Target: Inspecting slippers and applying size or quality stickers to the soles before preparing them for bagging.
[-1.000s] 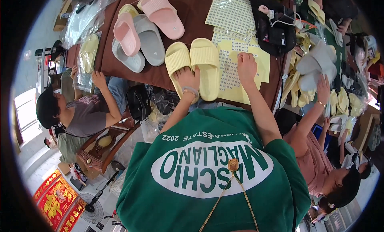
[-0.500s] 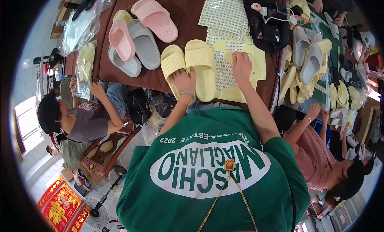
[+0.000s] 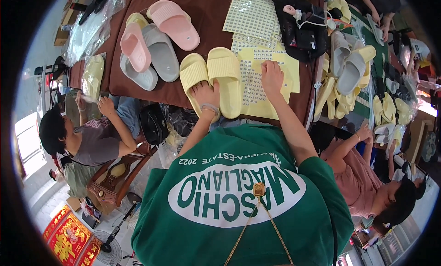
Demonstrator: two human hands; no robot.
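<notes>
A pair of pale yellow slides lies side by side at the table's near edge. Inside the left slide (image 3: 193, 69) rests my left hand (image 3: 205, 95), its fingers spread flat on the footbed and the tips partly hidden at the strap. The right slide (image 3: 225, 75) stands just beside my thumb. Over the yellow sticker sheets (image 3: 255, 89), printed with rows of small labels, my right hand (image 3: 273, 78) has its fingers curled into a pinch; anything between the fingertips is too small to make out.
Pink slides (image 3: 173, 25) and grey slides (image 3: 161, 55) are heaped to the left. A black bag (image 3: 303, 36) with a cable lies behind the sheets. More slides (image 3: 351, 71) are piled at the right. One co-worker (image 3: 98, 135) sits at the left, another (image 3: 356, 169) at the right.
The whole view has shifted slightly to the left. My hands keep their places on the slide and the sheets. The right co-worker's hands have come closer together.
</notes>
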